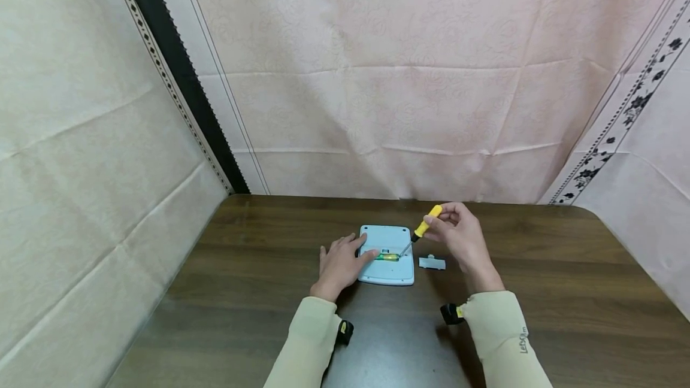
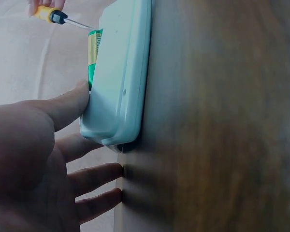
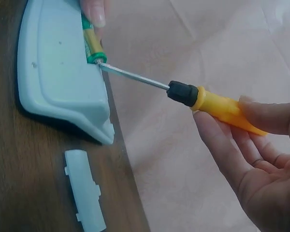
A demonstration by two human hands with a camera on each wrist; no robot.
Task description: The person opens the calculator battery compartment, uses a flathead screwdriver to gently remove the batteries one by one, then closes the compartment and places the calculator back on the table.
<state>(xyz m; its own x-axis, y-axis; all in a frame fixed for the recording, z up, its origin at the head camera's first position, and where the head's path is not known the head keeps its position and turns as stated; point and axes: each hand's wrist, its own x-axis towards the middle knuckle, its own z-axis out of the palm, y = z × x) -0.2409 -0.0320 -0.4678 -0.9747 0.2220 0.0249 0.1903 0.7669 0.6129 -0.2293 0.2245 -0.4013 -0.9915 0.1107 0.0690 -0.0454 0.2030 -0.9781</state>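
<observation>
A light blue device (image 1: 386, 271), calculator-like, lies back side up on the table, its battery compartment uncovered. Inside it sits a green and gold battery (image 3: 92, 42). My left hand (image 1: 342, 265) steadies the device from the left, fingers fairly straight; its thumb (image 2: 70, 105) presses near the battery's left end, while other fingertips touch the table. My right hand (image 1: 458, 233) pinches the yellow handle of a screwdriver (image 3: 222, 108) between thumb and fingers. The metal tip meets the battery's right end. To the device's right lies the loose battery cover (image 1: 432, 263).
The brown wooden table (image 1: 259, 292) extends around the device on all sides. Behind its far edge hangs a pale patterned cloth (image 1: 409, 106), with further cloth at left and right. Black wrist cameras sit at both sleeves.
</observation>
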